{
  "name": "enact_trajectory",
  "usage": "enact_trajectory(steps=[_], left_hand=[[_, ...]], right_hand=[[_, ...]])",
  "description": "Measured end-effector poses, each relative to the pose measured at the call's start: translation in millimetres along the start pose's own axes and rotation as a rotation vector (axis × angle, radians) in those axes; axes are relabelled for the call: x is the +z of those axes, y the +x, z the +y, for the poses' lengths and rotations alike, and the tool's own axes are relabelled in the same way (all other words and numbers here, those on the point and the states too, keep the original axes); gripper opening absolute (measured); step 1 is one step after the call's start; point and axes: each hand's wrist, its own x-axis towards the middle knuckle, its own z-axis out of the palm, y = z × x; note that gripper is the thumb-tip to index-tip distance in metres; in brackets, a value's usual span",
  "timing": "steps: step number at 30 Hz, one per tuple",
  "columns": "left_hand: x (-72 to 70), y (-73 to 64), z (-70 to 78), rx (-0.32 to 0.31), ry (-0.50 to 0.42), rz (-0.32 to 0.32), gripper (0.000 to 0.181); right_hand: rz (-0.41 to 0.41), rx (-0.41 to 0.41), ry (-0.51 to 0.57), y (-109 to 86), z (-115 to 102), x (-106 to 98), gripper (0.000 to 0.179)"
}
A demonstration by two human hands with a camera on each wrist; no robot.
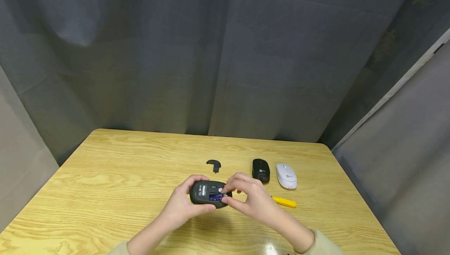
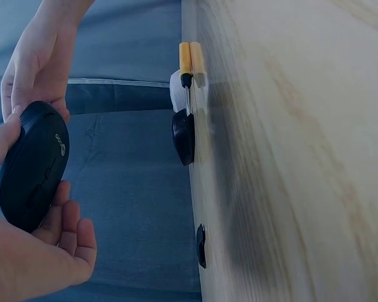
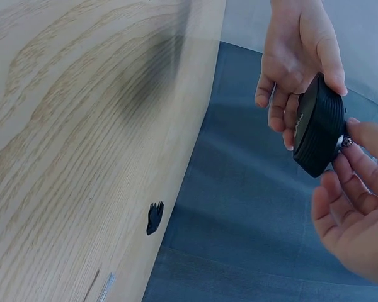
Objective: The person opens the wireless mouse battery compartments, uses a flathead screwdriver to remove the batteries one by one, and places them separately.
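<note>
A black computer mouse (image 1: 205, 192) is held off the table, underside up, by my left hand (image 1: 181, 202), its thumb along the near edge and fingers round the far side. Its battery compartment is uncovered, and a purple battery (image 1: 215, 197) lies in it. Over the compartment's right end, my right hand (image 1: 251, 196) pinches with thumb and index finger. Between those fingertips the right wrist view shows a small silvery piece (image 3: 345, 142); its exact kind is unclear. The left wrist view shows the mouse's top with a pale logo. Beyond the hands lies a black battery cover (image 1: 215, 164).
To the right on the wooden table (image 1: 123, 177) stand another black mouse (image 1: 261, 170) and a white mouse (image 1: 286, 176). A yellow-handled screwdriver (image 1: 285, 202) lies nearer, partly behind the right hand. Grey curtains (image 1: 225, 59) hang behind the table.
</note>
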Motion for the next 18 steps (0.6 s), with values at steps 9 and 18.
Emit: enact_trajectory(steps=[9, 18], left_hand=[[-1.0, 1.3, 2.7, -0.01, 0.005, 0.003, 0.063], [-3.1, 3.3, 5.5, 0.002, 0.028, 0.045, 0.066]], right_hand=[[0.038, -0.051, -0.011, 2.2, 0.4, -1.0, 0.011], [0.081, -0.085, -0.036, 6.4, 0.7, -11.5, 0.015]])
